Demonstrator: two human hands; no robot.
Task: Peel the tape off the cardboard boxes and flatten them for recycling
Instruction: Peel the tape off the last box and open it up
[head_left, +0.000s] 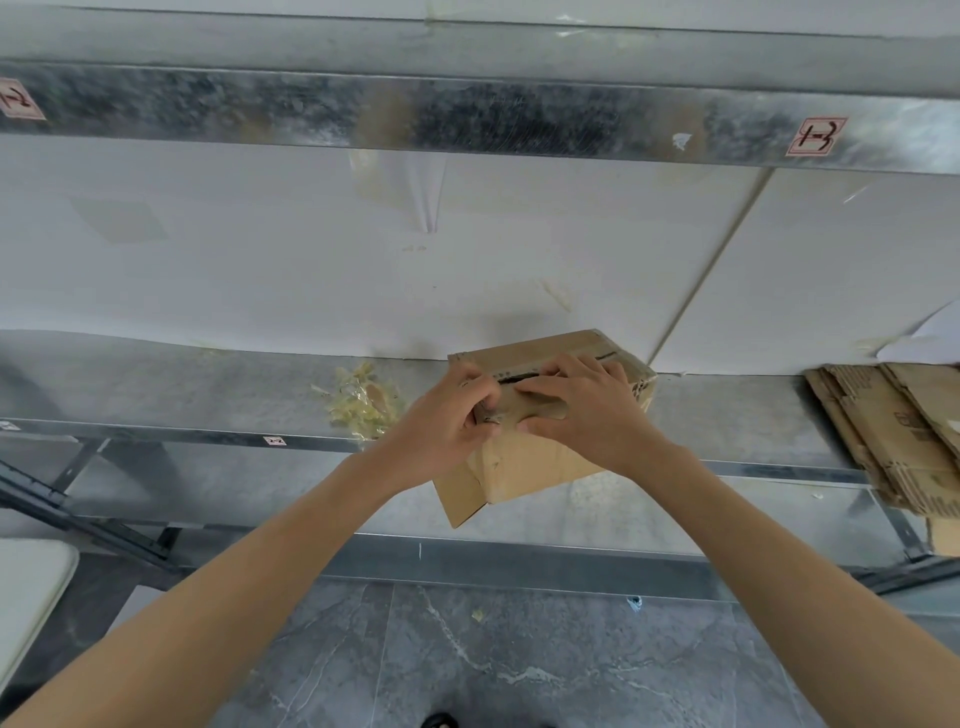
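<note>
1. I am viewing a cardboard box (524, 467) that is sitting on a metal shelf (208, 384), right of centre. Its near end is overhanging the shelf's front edge.
2. A loose flap is hanging down from the box's near-left lower corner.
3. The left hand (447, 410) is pressing against the near-left top edge of the box with its fingers curled tightly inward. They are gripping something at that edge; I cannot tell whether it is tape or the cardboard itself.
4. The right hand (576, 400) is lying across the top of the box. Its fingers are spreading over the dark seam there, and its thumb is bearing on the near face, so the box's upper edge is being clamped between them.
5. The two hands are touching each other at the box's near top edge.
6. A crumpled wad of tape (361, 400), yellowish and clear, is lying on the shelf just left of the box.
7. A stack of flattened cardboard (904, 441) is resting at the shelf's right end, well apart from the box.
8. A grey marbled floor (519, 665) is showing below the shelf, nearest me.
</note>
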